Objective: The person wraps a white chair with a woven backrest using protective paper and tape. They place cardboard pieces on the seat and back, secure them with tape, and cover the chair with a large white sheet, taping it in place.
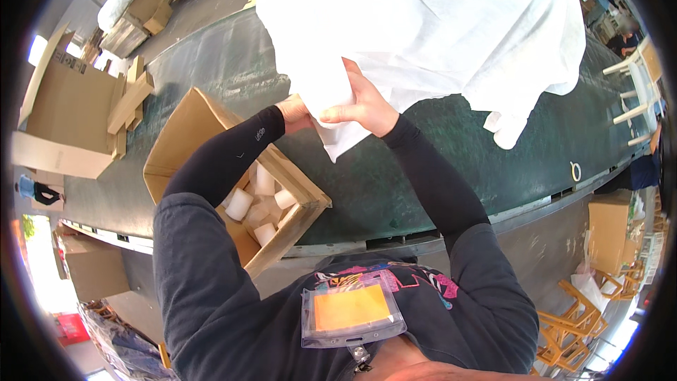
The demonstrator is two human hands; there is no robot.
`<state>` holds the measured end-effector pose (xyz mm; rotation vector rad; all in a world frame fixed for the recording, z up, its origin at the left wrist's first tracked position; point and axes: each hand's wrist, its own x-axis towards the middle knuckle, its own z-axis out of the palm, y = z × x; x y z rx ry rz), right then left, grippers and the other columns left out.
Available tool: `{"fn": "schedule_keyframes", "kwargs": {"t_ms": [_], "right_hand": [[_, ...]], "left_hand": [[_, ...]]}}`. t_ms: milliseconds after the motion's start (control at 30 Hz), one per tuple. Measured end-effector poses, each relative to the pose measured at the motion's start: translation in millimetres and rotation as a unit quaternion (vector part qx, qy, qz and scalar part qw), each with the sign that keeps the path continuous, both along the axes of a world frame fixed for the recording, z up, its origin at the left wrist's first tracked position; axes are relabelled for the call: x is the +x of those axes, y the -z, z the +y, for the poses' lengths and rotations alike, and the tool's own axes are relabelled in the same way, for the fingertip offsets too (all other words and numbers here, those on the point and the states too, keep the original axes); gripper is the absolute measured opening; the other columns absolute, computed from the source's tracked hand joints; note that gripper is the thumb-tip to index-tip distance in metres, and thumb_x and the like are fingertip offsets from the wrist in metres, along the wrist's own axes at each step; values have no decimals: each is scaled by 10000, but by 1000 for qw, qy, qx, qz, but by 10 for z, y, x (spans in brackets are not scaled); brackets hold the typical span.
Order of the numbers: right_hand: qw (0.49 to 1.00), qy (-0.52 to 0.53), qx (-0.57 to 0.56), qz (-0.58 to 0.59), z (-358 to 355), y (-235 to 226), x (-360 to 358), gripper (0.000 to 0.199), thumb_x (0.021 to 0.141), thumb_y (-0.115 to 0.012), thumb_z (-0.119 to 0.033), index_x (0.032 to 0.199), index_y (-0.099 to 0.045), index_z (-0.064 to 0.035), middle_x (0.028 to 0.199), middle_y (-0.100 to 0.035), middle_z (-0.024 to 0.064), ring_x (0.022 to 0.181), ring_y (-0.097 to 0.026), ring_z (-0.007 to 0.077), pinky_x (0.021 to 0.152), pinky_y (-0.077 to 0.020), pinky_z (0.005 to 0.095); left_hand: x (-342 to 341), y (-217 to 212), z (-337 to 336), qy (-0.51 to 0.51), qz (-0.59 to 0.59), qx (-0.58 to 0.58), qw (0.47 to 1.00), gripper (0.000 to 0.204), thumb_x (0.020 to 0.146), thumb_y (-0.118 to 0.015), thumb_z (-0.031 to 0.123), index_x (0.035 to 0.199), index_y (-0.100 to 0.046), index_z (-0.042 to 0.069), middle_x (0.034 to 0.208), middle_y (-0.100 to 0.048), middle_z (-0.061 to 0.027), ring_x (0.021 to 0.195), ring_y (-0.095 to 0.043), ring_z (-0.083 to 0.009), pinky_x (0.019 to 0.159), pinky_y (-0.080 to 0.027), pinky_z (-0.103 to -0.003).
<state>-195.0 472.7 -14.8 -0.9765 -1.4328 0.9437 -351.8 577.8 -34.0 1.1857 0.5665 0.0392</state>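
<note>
A large white sheet (451,35) of thin material drapes over something on the green table (381,197); what lies under it is hidden. My right hand (363,104) is closed round a narrow hanging part of the sheet, the thumb laid across its front. From the other side my left hand (295,111) grips the same part, its fingers mostly behind the material. A loose corner of the sheet hangs below both hands. Under my left forearm stands an open cardboard box (187,123) with several white cylindrical pieces (238,204) in it.
A roll of tape (576,171) lies on the table at the right. Larger cardboard boxes (74,106) stand at the left, beside wooden strips (131,102). Wooden chair frames (575,324) are at the lower right, a white chair (635,92) farther up. Other people are in the background.
</note>
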Motion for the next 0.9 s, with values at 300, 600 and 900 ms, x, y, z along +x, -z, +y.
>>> {"fn": "schedule_keyframes", "kwargs": {"t_ms": [300, 600, 900], "right_hand": [[992, -37, -54, 106, 194, -190, 238, 803, 615, -805, -226, 1312, -475, -1, 1257, -493, 175, 1250, -442, 308, 1042, -380, 401], [968, 104, -206, 96, -1159, 1189, -593, 659, 703, -811, -252, 1236, -498, -26, 1021, -646, 118, 836, -659, 214, 772, -541, 341], [949, 222, -218, 55, -538, 1871, -912, 640, 704, -819, -300, 1191, -494, -41, 1044, -651, 151, 965, -649, 269, 836, -509, 387]], "left_hand": [[81, 276, 429, 17, -129, 76, 989, 715, 774, -785, 369, 1332, -464, 59, 1295, -541, -77, 1161, -550, -199, 974, -473, -385], [31, 298, 371, -33, -68, 42, 996, 440, 770, -735, 70, 1175, -574, 8, 1131, -628, -92, 1091, -582, -226, 982, -454, -395], [-2, 311, 435, -85, -14, 16, 996, 431, 723, -653, 6, 1149, -590, -6, 1121, -637, -115, 1061, -594, -228, 935, -473, -377]]}}
